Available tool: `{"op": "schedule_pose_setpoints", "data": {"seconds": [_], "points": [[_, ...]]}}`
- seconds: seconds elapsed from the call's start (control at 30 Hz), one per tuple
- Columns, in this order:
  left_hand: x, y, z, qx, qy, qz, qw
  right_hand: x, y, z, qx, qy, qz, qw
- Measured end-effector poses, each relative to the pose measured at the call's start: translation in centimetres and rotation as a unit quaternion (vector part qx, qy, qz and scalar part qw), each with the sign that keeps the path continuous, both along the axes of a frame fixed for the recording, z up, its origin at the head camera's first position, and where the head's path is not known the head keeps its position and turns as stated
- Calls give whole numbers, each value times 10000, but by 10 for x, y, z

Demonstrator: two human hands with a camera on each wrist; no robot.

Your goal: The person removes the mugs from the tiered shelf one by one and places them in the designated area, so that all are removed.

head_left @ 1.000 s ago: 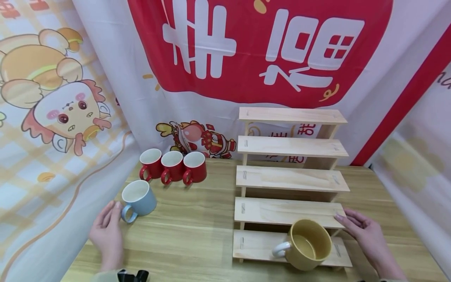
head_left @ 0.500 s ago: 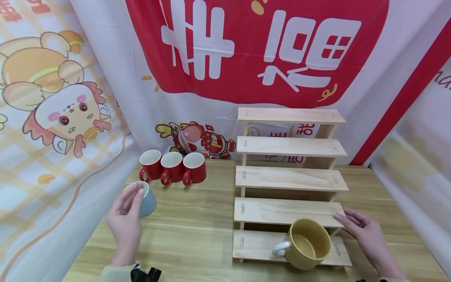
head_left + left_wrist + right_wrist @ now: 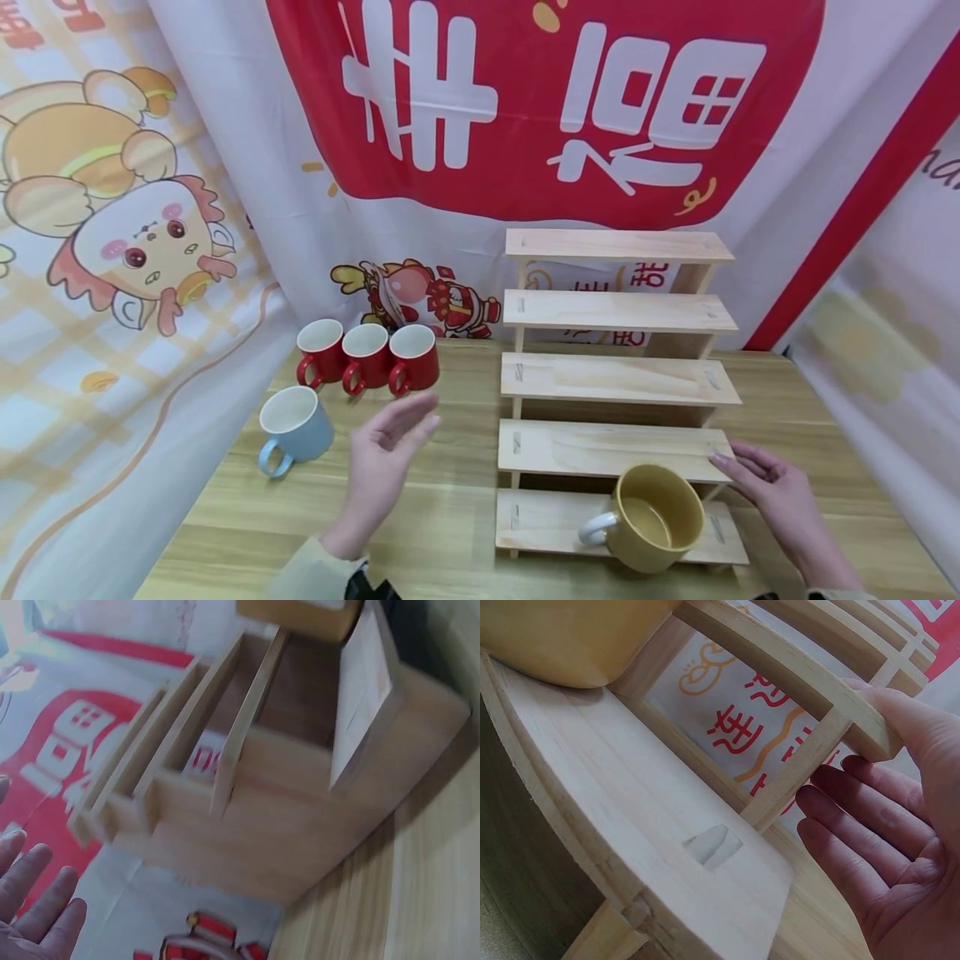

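Observation:
On the right stands a five-tier wooden shelf rack (image 3: 615,380). My right hand (image 3: 780,493) pinches the right end of its second board from the bottom; in the right wrist view the thumb lies on top and the fingers (image 3: 855,810) are below. A yellow mug (image 3: 651,533) with a white handle rests on the lowest board. My left hand (image 3: 382,458) holds nothing, its fingers loosely spread above the table between the light blue mug (image 3: 306,432) and the rack. That blue mug stands upright, its handle toward the near left.
Three red mugs, the left (image 3: 327,358), middle (image 3: 371,367) and right one (image 3: 420,368), stand in a row at the back left of the wooden table (image 3: 442,517). A printed cloth (image 3: 247,100) hangs behind and along both sides.
My left hand has moved right, from beside the blue mug's handle, past the mug, toward the rack. The mugs and my right hand have stayed in place.

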State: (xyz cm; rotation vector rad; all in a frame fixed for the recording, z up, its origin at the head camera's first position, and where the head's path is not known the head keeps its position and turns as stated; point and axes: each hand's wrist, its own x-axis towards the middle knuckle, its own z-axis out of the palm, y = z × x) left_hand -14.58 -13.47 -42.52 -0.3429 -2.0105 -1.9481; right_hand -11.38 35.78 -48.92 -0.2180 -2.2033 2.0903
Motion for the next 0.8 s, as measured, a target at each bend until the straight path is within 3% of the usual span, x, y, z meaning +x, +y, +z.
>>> {"op": "schedule_pose_setpoints", "data": {"seconds": [0.2,0.47,0.8], "points": [[2,34,-4,-311,-312,-847,9954,0,0,-1,-60,8,9,10000],[12,71,-10,-632,-509,-1886,9787,1,-1,0,-43,62,-27,10000],[29,105,-31,-856,-314,-2635,9603,0,0,-1,-43,65,-22,10000]]}}
